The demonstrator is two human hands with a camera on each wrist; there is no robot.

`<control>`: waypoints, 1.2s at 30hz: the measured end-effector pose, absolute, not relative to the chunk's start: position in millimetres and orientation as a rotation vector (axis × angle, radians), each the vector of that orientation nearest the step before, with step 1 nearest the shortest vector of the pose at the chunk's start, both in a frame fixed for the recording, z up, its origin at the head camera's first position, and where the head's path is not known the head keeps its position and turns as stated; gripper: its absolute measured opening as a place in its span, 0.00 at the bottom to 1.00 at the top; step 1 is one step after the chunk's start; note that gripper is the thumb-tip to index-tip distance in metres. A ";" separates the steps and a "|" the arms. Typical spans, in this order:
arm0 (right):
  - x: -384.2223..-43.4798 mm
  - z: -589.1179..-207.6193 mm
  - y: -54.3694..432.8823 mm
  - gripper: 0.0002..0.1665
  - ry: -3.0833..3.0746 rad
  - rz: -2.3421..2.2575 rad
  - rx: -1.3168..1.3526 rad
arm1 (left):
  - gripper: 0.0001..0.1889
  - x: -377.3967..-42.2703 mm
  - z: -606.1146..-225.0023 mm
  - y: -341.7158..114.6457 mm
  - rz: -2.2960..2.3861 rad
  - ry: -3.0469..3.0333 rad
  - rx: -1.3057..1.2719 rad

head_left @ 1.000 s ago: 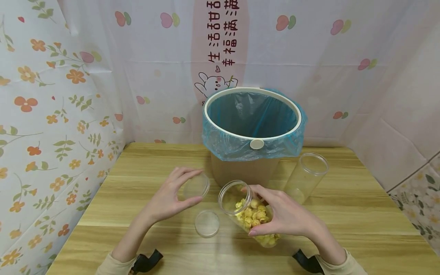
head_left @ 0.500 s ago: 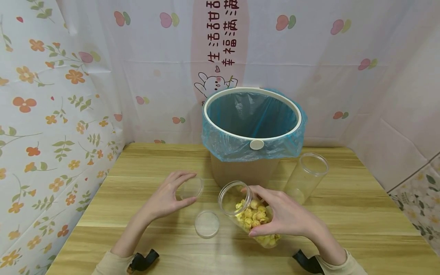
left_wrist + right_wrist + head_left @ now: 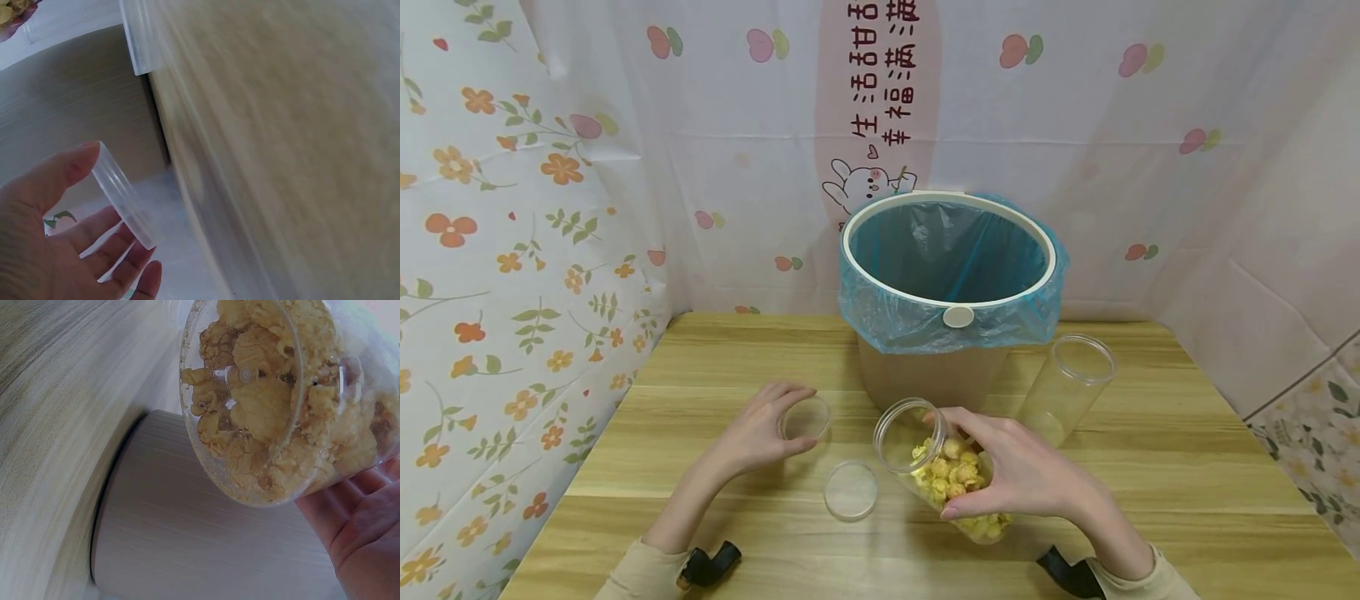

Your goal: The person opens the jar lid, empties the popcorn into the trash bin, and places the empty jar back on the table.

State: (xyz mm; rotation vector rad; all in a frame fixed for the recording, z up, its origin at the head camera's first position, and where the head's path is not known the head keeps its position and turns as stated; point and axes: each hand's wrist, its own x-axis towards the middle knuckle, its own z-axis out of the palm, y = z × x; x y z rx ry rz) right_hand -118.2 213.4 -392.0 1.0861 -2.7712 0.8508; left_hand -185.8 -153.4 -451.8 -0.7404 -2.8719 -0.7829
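My right hand (image 3: 1011, 467) grips a clear plastic jar (image 3: 910, 435) part-filled with yellow popcorn (image 3: 953, 477). The jar leans, its uncovered mouth toward the upper left; in the right wrist view popcorn (image 3: 262, 406) shows through its base. Between thumb and fingertips, my left hand (image 3: 767, 429) pinches a clear round lid (image 3: 807, 419) by its edge, above the table. That lid (image 3: 125, 197) appears edge-on in the left wrist view. A second clear lid (image 3: 851, 491) lies flat on the table between my hands.
A bin (image 3: 936, 375) with a white rim and blue bag stands at the back centre, just beyond the jar. Right of it stands another clear jar (image 3: 1067, 392), open-topped. A patterned cloth (image 3: 737, 208) hangs behind the wooden table (image 3: 700, 358).
My left hand has moved left and slightly down with the lid, away from the popcorn jar's mouth. The right hand and the jar have stayed nearly still.
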 end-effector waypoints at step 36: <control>-118.0 -390.0 213.7 0.49 -2.765 0.883 1.092 | 0.43 -188.5 -463.4 -157.0 -0.586 -2.989 -0.814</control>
